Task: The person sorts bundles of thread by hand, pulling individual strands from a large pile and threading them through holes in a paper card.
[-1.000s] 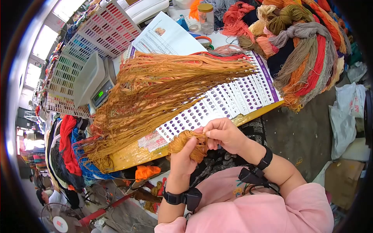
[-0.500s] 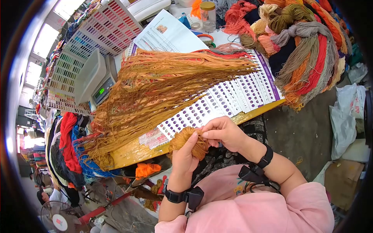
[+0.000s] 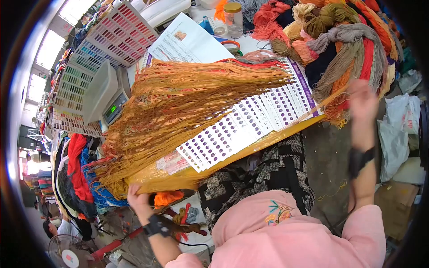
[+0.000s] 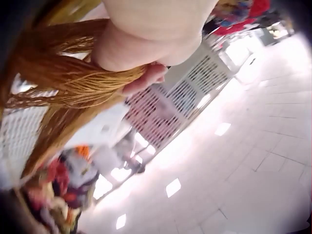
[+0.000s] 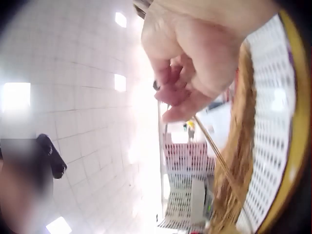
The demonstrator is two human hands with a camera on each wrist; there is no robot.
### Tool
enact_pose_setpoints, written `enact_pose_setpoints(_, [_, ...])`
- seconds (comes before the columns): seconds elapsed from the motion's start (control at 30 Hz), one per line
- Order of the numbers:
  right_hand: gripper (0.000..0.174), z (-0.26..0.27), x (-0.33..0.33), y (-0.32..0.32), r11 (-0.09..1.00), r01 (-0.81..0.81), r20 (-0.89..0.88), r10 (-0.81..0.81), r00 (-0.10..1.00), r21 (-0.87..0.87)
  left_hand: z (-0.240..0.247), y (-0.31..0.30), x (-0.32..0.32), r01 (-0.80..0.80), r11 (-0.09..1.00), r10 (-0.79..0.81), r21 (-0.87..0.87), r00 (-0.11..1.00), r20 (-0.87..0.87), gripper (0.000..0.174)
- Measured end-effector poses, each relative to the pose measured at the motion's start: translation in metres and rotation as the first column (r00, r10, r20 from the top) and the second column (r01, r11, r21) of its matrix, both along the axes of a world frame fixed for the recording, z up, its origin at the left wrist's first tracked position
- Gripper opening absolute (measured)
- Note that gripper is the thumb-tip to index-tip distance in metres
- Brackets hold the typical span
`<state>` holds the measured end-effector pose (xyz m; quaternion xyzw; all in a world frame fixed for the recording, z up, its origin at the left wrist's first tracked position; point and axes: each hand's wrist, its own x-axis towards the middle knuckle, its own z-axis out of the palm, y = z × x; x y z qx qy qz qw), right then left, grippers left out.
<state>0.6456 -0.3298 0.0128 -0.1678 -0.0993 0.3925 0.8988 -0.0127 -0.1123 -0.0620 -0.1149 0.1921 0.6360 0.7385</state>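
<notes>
Yarn (image 3: 172, 184) inside curled left hand (image 3: 139, 200), strands (image 5: 214, 148) between right hand's (image 3: 363, 102) pinching fingertips

The person I follow wears a pale pink top (image 3: 277, 236) with loose sleeves (image 3: 368, 228). Embroidery (image 3: 280, 212) in teal, orange and yellow shows on its front. Over the lap I see black cloth (image 3: 266, 174) with a blocky, pale grey pattern; I cannot tell its cut. The left hand (image 3: 139, 202) and right hand (image 3: 363, 102) are bare. Each wrist carries a black strap (image 3: 156, 226), and a thin dark cable (image 3: 194, 244) runs from the left one.
</notes>
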Motion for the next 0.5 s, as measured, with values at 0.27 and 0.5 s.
enact_pose_setpoints(0.27, [0.006, 0.019, -0.081, 0.091, 0.76, 0.527, 0.905, 0.187, 0.383, -0.381, 0.044, -0.012, 0.187, 0.424, 0.895, -0.415, -0.14, 0.673, -0.612, 0.028])
enact_pose_setpoints(0.5, [0.006, -0.1, -0.169, 0.164, 0.775, 0.469, 0.905, 0.345, 0.249, -0.424, 0.008, 0.001, 0.339, 0.8, 0.461, -0.647, -0.385, 0.005, -0.763, 0.015])
